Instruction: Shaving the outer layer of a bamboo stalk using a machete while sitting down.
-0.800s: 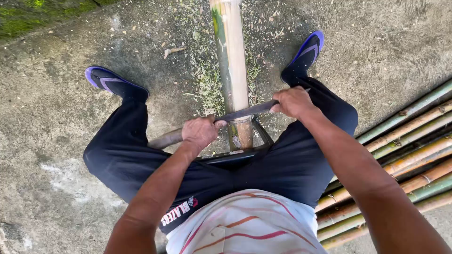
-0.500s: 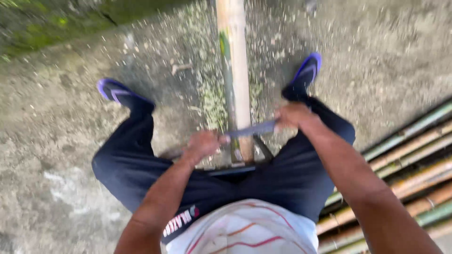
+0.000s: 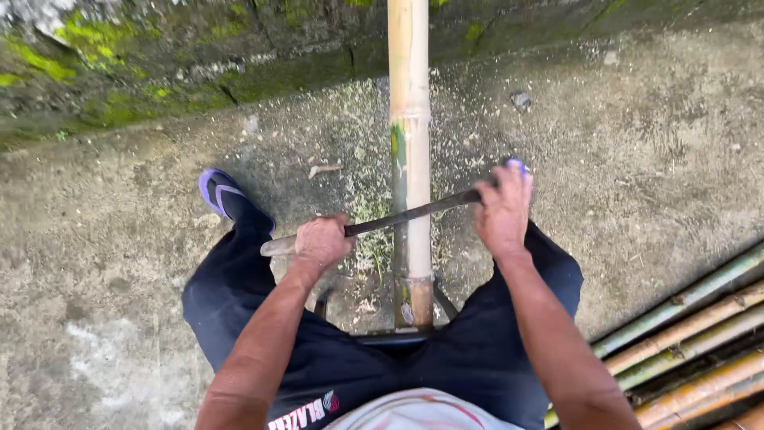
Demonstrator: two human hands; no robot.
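My left hand (image 3: pixel 321 241) and right hand (image 3: pixel 503 209) each clench one end of the blade (image 3: pixel 414 213) lying across the pole (image 3: pixel 409 151) between my knees; the pole looks stiff and smooth-skinned, so I judge end grips steadiest.

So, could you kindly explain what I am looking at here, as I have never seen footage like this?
There is no machine here: the camera sits on a person's head and looks down at their own arms and legs. The left hand grips the pale handle end of a long dark blade, and the right hand grips its other end. The blade lies across a bamboo pole that runs away between the knees. Pale shavings litter the concrete ground. More bamboo poles are stacked at the right, and a mossy wall stands ahead.
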